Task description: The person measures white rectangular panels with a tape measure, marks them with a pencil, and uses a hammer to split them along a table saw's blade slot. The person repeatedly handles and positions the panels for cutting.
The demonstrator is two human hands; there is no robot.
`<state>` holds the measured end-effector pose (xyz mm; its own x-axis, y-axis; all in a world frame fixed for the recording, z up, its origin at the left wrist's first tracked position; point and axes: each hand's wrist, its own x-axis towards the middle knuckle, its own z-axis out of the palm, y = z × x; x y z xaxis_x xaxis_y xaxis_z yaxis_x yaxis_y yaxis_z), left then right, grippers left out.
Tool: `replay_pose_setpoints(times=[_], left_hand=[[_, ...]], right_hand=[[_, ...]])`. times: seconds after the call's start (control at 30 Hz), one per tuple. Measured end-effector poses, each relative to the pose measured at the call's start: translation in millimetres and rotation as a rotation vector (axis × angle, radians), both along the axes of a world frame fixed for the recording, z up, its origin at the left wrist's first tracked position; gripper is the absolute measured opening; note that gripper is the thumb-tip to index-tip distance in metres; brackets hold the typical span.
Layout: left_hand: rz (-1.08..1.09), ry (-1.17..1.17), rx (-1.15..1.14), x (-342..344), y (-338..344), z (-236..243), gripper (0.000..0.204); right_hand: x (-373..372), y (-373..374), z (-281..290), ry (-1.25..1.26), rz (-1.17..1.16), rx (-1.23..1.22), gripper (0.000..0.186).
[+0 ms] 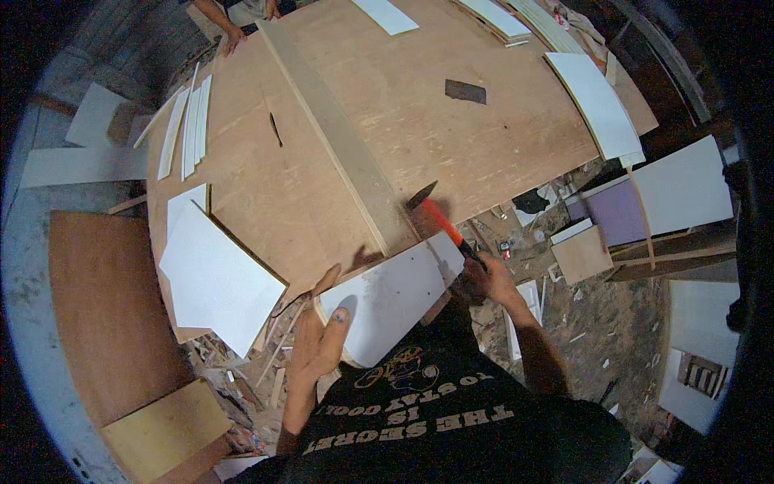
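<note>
My left hand [321,337] rests flat against the near edge of a white laminated board [395,294] that leans at the front of the plywood worktable [451,137]. My right hand [488,278] grips the dark end of a hammer [439,222] with an orange handle. Its dark head lies at the table's front edge, beside the end of a long wooden batten [339,137] that runs diagonally across the table.
A white panel [218,278] overhangs the table's left corner. White strips [189,129] lie at the left, more white boards [597,101] at the right. Another person's hand [234,36] rests at the far edge. Offcuts and boards [637,210] litter the floor.
</note>
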<state>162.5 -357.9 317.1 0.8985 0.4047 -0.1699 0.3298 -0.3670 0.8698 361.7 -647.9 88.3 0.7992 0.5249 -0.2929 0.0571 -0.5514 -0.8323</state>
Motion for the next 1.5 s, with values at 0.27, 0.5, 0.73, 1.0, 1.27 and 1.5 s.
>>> replay_pose_setpoints(times=[0.27,0.5,0.73,1.0,1.27,1.5], left_hand=[[-0.501,-0.078,-0.044,215.6,-84.7,-77.4,0.07],[-0.662,0.253,0.333,293.4,-142.0,-180.5,0.051],[-0.406,0.288,-0.136,118.7,-64.8,-202.4,0.056],[0.134,0.42,-0.374,-53.1,-12.5,-272.2,0.055],[0.08,0.467,-0.471,-100.8,38.2,-339.0,0.055],[0.124,0.284,-0.472,-95.1,47.8,-366.9,0.048]], right_hand=[[158.5,-63.6,-59.3,-0.563,-0.164,0.419,0.041],[151.2,-142.8,-47.9,0.669,-1.121,0.983,0.073],[134.5,-131.0,-104.2,0.377,-0.779,0.463,0.067],[125.5,-122.9,-157.0,0.2,-0.945,0.199,0.057],[146.3,-179.1,-293.7,0.025,-0.749,-0.22,0.042],[138.3,-130.9,-215.5,0.301,-1.122,-0.106,0.046]])
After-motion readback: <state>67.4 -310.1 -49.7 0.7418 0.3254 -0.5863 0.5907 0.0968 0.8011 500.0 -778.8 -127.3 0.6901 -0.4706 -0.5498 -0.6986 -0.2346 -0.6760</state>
